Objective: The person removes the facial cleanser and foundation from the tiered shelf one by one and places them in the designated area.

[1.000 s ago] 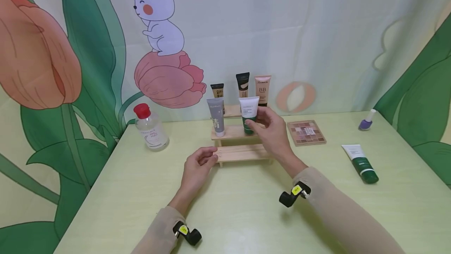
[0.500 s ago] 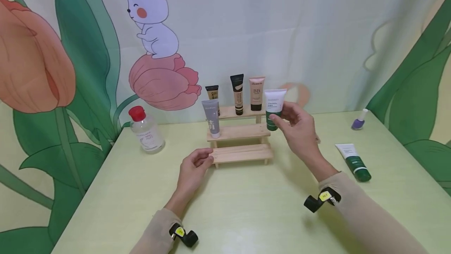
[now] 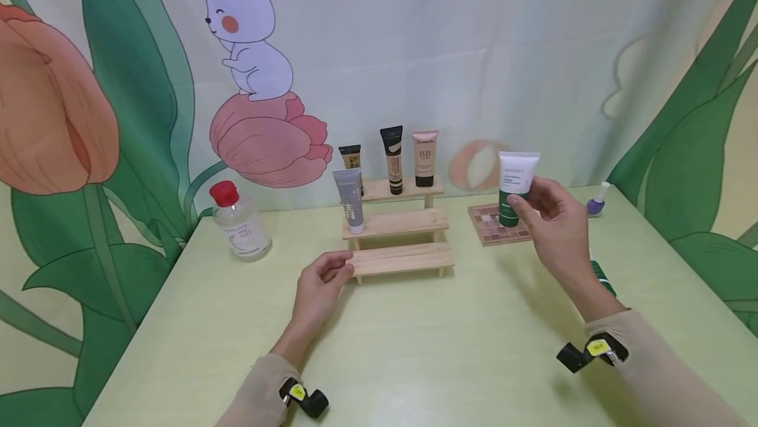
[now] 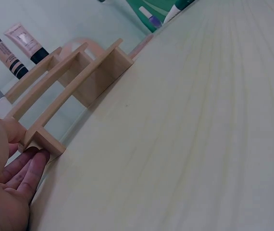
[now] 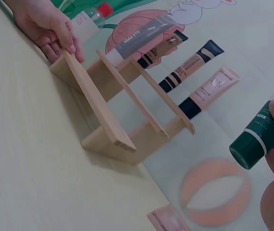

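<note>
My right hand [image 3: 556, 229] holds a white and green squeeze tube [image 3: 514, 183] upright, thumb in front, in the air over the eyeshadow palette [image 3: 494, 226]. With thumb and fingers my left hand [image 3: 320, 285] grips the left end of the lowest step of a three-step wooden rack [image 3: 403, 259]; the left wrist view shows fingertips under that corner [image 4: 36, 144]. A grey tube [image 3: 351, 200] stands on the left of the middle step. On the top step are a small black-topped tube [image 3: 351, 157], a black and beige tube [image 3: 393, 160] and a pink BB cream tube [image 3: 424, 158].
A clear bottle with a red cap [image 3: 225, 193] stands at the table's left. Purple nail polish [image 3: 596, 203] is at the back right. Another green tube [image 3: 603, 279] lies partly hidden behind my right wrist. A printed curtain [image 3: 367, 52] hangs behind the table.
My right hand has lifted the white and green tube off the middle step and carried it right, over the palette. The left hand stays on the rack. The head view has shifted slightly.
</note>
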`<state>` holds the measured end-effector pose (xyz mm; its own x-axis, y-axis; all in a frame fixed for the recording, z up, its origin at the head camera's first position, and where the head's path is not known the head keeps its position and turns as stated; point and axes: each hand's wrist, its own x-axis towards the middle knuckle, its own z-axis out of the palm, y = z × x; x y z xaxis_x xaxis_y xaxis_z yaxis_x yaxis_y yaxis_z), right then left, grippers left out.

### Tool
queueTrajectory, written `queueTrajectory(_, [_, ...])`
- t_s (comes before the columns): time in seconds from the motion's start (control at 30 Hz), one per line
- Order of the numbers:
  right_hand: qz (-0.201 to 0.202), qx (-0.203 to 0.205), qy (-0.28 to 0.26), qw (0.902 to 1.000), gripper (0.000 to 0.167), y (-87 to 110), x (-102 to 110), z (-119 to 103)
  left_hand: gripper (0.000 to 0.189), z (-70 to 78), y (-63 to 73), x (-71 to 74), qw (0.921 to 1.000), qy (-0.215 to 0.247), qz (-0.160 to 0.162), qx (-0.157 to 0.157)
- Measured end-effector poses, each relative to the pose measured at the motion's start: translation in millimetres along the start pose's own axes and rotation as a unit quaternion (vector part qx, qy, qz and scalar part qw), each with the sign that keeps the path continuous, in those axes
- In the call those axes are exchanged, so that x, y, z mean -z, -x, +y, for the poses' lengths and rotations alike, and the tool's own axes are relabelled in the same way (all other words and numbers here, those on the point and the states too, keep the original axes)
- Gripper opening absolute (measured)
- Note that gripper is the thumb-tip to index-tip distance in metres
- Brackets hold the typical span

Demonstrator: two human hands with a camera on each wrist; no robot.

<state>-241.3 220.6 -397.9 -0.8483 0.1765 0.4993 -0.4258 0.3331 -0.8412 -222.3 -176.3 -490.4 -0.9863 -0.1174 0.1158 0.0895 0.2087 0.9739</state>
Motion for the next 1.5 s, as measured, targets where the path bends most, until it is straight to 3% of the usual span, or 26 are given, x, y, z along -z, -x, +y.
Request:
queueTrajectory(0.4, [0.018,-0.027,0.041,0.9986,0.042,22.5,31.8,17.2,0.024,0.3,-0.7,0.4,1.0000,0.001,-0.001,0.001])
queueTrajectory(0.73, [-0.012,-0.083,0.107,0.9908,0.049,49.4,46.4,35.3,0.023,-2.0,-1.6,1.1,1.0000,0.000,-0.001,0.004])
queueTrajectory(1.03, [-0.044,-0.129,0.157,0.9781,0.054,70.4,50.5,49.3,0.023,-3.3,-2.0,0.6,1.0000,0.000,-0.005,0.004])
queueTrajectory(1.5, [-0.041,-0.160,0.202,0.9653,0.052,79.1,44.0,62.4,0.024,-3.1,-1.5,1.1,1.0000,-0.003,-0.006,0.004])
